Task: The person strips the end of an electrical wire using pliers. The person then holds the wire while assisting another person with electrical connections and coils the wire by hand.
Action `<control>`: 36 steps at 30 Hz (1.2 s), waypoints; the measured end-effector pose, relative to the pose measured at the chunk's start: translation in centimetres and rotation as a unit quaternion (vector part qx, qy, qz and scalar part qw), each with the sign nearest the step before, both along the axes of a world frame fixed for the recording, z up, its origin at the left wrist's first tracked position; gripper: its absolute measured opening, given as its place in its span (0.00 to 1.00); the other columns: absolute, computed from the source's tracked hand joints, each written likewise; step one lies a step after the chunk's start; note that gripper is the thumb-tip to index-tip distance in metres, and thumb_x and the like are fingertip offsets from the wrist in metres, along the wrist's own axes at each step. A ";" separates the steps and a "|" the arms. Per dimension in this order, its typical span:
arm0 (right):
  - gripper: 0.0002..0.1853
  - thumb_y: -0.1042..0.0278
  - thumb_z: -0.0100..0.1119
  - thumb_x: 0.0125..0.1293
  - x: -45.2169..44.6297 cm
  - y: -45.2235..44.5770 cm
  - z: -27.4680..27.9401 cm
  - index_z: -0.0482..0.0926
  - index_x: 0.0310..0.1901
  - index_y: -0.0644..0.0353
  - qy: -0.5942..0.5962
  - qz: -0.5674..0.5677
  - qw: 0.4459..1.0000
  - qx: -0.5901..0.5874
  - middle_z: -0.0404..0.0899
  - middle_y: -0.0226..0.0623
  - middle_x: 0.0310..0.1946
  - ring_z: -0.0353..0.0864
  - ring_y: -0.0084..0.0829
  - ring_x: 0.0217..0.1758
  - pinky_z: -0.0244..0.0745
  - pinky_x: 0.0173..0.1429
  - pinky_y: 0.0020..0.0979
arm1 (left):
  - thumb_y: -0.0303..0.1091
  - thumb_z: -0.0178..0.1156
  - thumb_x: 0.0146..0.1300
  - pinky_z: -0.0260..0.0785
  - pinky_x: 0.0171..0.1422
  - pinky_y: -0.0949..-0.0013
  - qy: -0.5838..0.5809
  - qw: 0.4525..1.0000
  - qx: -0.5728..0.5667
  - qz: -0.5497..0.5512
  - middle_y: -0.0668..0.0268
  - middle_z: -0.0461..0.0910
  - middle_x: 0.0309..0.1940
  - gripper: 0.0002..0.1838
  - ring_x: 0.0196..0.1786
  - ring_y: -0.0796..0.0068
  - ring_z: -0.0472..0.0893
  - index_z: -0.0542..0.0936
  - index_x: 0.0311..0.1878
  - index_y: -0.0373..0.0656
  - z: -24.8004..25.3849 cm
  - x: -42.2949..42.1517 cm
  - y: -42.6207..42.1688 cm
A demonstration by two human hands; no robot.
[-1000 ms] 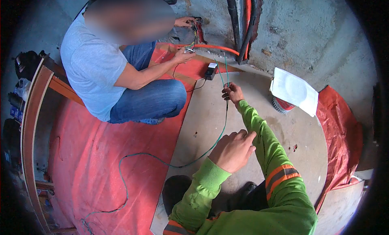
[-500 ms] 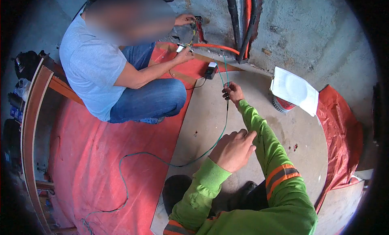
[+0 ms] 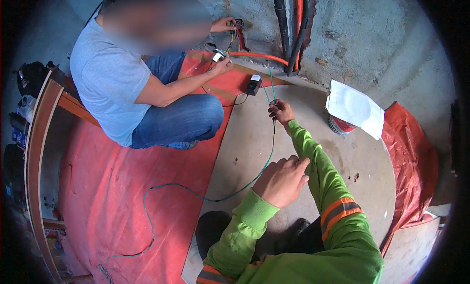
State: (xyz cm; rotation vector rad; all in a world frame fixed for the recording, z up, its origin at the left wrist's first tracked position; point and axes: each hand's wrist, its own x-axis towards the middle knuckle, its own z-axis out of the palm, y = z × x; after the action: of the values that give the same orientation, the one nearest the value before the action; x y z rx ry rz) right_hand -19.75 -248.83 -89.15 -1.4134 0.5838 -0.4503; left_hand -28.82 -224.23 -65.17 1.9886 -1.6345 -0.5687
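My right hand (image 3: 280, 111) is closed on a thin green wire (image 3: 272, 151), with two strands rising above the fingers toward the wall. Below the hand, the wire curves down and left across the board and the red sheet. My left hand (image 3: 281, 181) is held beside my right forearm, its fingers loosely bent, thumb and index finger apart, with nothing visible between them. At the left a co-worker (image 3: 115, 83) crouches, one hand holding a small white-faced device (image 3: 218, 56) with wires, the other at a wall opening (image 3: 239, 26).
A black box (image 3: 253, 85) with a cord lies between us. A white sheet (image 3: 355, 107) rests on a red bucket (image 3: 341, 126) at the right. Red tarp (image 3: 411, 161) lies beyond it. An orange conduit (image 3: 259, 55) and black pipes (image 3: 281, 24) run by the wall. A wooden frame (image 3: 39, 151) stands left.
The co-worker's lower hand has shifted slightly, and the device's white face has turned into view. Their body has leaned a little left. My hands and the green wire look nearly unchanged.
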 end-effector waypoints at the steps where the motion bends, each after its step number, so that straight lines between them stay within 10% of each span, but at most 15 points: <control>1: 0.05 0.71 0.55 0.66 0.0 0.0 0.0 0.75 0.41 0.62 0.000 0.000 1.000 0.001 0.81 0.36 0.29 0.80 0.25 0.26 0.74 0.30 0.28 | 0.37 0.57 0.63 0.72 0.46 0.53 0.001 1.000 0.005 -0.001 0.54 0.76 0.42 0.18 0.42 0.51 0.79 0.71 0.54 0.40 0.1 0.0 0.0; 36: 0.07 0.69 0.58 0.65 -0.1 -0.1 -0.3 0.76 0.41 0.62 0.022 0.006 0.999 -0.024 0.81 0.33 0.29 0.79 0.24 0.27 0.74 0.30 0.27 | 0.36 0.57 0.63 0.72 0.45 0.54 -0.005 1.000 -0.004 0.003 0.55 0.76 0.41 0.18 0.41 0.51 0.79 0.70 0.53 0.40 -0.3 -0.1 0.0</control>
State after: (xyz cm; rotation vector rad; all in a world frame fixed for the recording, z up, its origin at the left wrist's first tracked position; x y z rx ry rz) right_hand -19.85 -248.94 -89.47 -1.4748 0.6027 -0.4261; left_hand -28.89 -224.27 -65.42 1.9935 -1.6344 -0.5493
